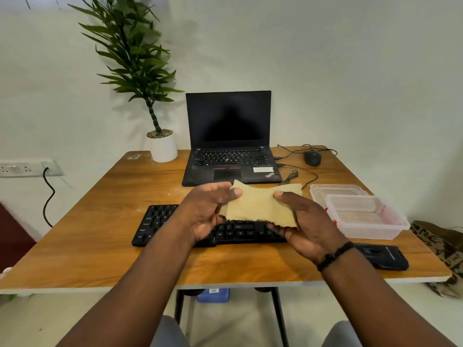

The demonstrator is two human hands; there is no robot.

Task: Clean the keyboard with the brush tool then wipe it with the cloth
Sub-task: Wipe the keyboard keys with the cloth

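Head view, inspector A: Both hands are raised above the desk, holding a pale yellow rectangular cloth (260, 206) spread between them. The left hand (205, 211) pinches its left edge, thumb on top. The right hand (308, 221) grips the right side, thumb pressed on the upper face, fingers curled beneath.

Inspector B: Position of the cloth relative to the keyboard?

Inspector A: Held in the air over the black flat plastic keyboard (160, 221); I cannot tell whether it touches the keys. The keyboard lies on the brown wooden table (100, 246), near the front edge.

Inspector B: Other items noted?

Inspector A: An open black laptop (229, 136) behind the keyboard, screen dark. A black corded mouse (312, 158) to its right. A clear plastic container (365, 216) right of the keyboard, its lid (335, 190) beside it. A dark phone (383, 256) near the right wrist. A white potted green plant (162, 146) at the back left.
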